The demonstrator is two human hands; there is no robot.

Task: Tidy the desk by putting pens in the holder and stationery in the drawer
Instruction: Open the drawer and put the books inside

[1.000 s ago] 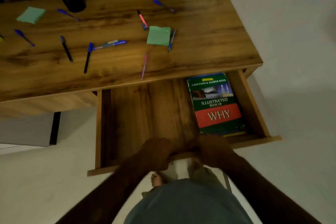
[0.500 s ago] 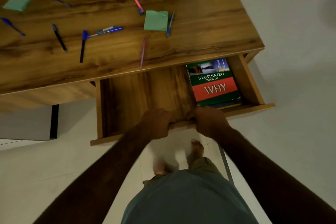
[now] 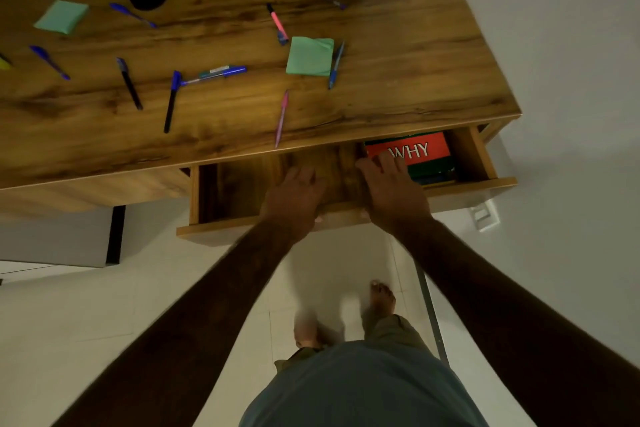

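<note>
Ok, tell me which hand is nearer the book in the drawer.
Right. The right hand has its fingers over the near left corner of the book; the left hand rests across the drawer front further left, clear of it.

Single view, head-worn, wide-angle. Looks forward and steeply down from above the counter's [image 3: 398,55] near edge. Close in: counter across top of frame, drawer [image 3: 221,229] mid-frame, forearms [image 3: 207,305] filling bottom, floor [image 3: 104,322] and feet [image 3: 381,298] straight below.

Both arms extended forward; left hand [image 3: 294,198] and right hand [image 3: 393,192] palm-down, near each other, fingers straight, slightly spread.
</note>
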